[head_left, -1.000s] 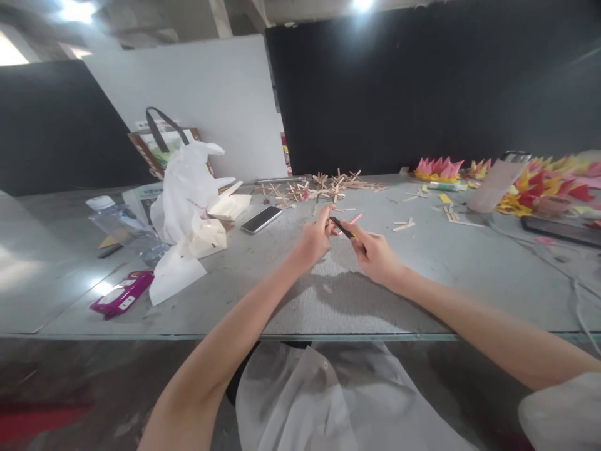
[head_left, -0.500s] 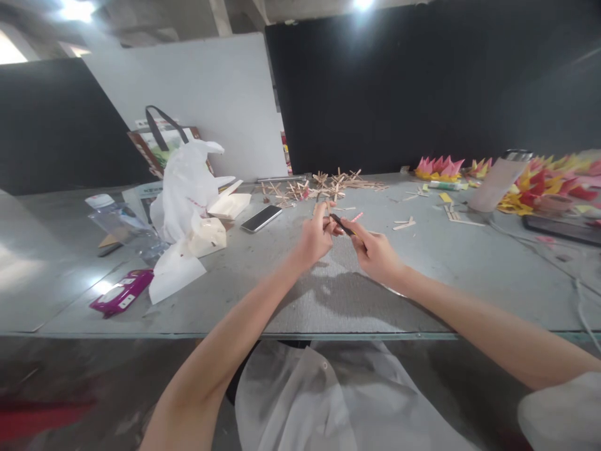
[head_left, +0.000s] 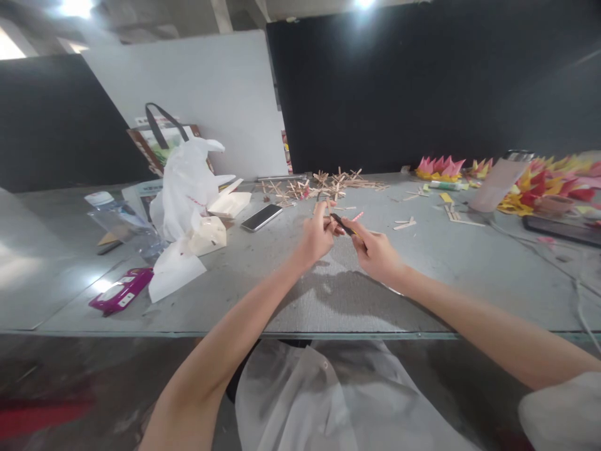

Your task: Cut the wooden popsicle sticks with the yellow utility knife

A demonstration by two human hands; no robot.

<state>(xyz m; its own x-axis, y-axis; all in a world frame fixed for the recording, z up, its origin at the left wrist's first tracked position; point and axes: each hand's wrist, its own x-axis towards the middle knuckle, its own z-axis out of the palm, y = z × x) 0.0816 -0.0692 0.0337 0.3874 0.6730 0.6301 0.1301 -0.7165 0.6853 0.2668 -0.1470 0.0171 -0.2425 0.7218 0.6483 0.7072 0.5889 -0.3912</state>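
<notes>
Above the middle of the grey table, my left hand [head_left: 319, 237] is closed on a thin wooden stick [head_left: 328, 207], held between the fingertips. My right hand [head_left: 378, 254] grips a slim black tool with a bit of yellow [head_left: 342, 224]; its exact kind is too small to tell. The tool's tip meets the left fingers and stick, hiding the contact point. A pink-and-white striped strip [head_left: 358, 217] shows just beyond my right hand. Behind both hands lies a heap of wooden sticks [head_left: 338, 185], some joined crosswise.
Left on the table [head_left: 291, 313] are a phone [head_left: 261, 217], a white plastic bag [head_left: 181, 181], a clear bottle [head_left: 124, 225] and a purple pack [head_left: 123, 291]. To the right stand a pale tumbler [head_left: 500, 181] and pink-yellow paper flowers [head_left: 439, 169]; a white cable [head_left: 580, 300] hangs over the edge.
The view has shifted very slightly. Both hands keep the same hold and position, with no other visible difference.
</notes>
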